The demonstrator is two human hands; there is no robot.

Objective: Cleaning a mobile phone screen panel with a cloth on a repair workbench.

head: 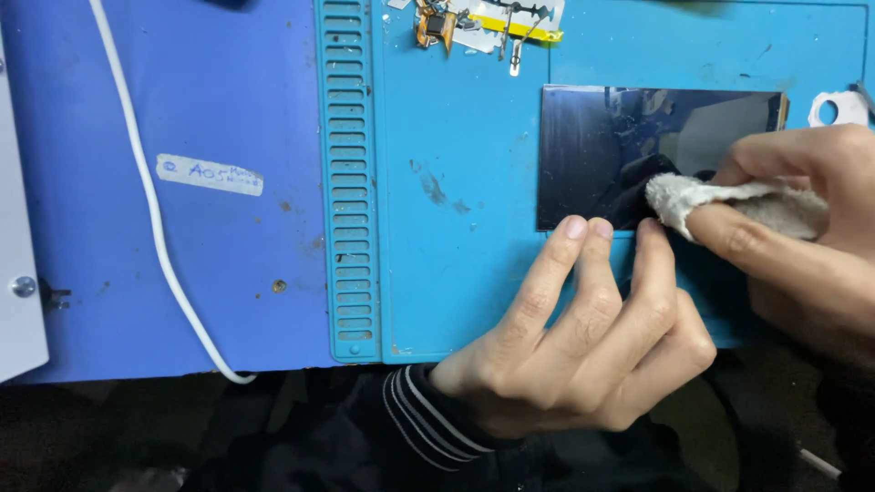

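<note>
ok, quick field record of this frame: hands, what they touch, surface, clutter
left hand: fingertips pressed at near edge of dark glass panel
right hand: holds white cloth against panel
surface: blue mat on blue table
clutter: small parts at mat's far edge; white cable and label on table

Head camera, looking steeply down, close over blue work mat, single view

Our right hand runs off the frame at three o'clock; our cloth hides part of the dark glass panel.
</note>
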